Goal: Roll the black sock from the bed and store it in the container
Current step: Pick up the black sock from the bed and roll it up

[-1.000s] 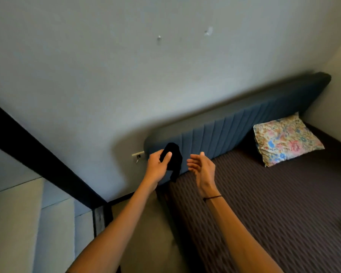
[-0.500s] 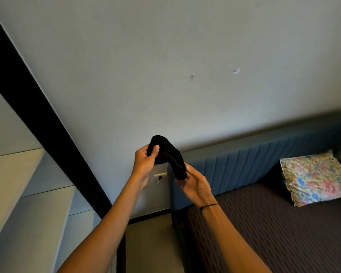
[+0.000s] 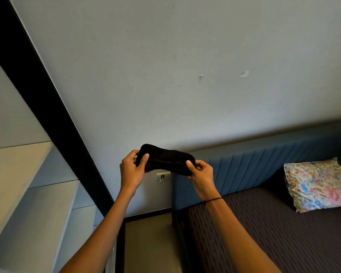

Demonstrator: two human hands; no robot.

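A black sock (image 3: 165, 159) is stretched out flat in the air in front of the wall, roughly level. My left hand (image 3: 131, 171) pinches its left end with thumb and fingers. My right hand (image 3: 202, 174) pinches its right end; a thin black band circles that wrist. Both hands are raised above the floor gap beside the bed (image 3: 274, 233), which has a dark striped cover. No container is in view.
A blue padded headboard (image 3: 264, 166) runs along the wall, with a floral pillow (image 3: 317, 184) leaning against it. A wall socket (image 3: 162, 176) sits just below the sock. A black frame edge (image 3: 47, 99) and pale shelves (image 3: 28, 194) stand at the left.
The sock hung from my left hand alone; my right hand then took its lower end, and both hands have pulled it out flat. The view has swung left.
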